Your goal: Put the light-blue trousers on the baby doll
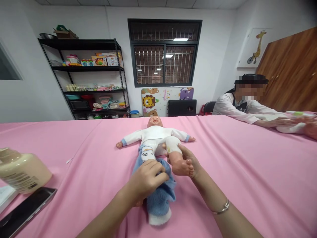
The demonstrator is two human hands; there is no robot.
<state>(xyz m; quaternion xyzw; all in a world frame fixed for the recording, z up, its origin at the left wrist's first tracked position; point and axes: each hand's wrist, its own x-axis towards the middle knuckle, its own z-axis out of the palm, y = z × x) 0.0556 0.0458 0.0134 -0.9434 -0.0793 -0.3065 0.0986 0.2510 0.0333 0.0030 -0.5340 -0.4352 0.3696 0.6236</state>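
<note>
A baby doll [155,135] in a white top lies on its back on the pink table cover [247,178], head pointing away from me. My right hand [188,158] grips the doll's bare lower leg and lifts its foot [182,167]. My left hand [146,178] is closed on the blue fleece trousers [160,195], which lie bunched under the doll's hips and run toward me, ending in a white cuff [159,219]. The doll's other leg is hidden by the trousers and my hand.
A cream bottle [22,170] lies at the left, with a black phone [26,210] beside it near the table edge. Another person [247,104] sits at the far right, arms on the table. A black shelf with toys [91,79] stands against the back wall.
</note>
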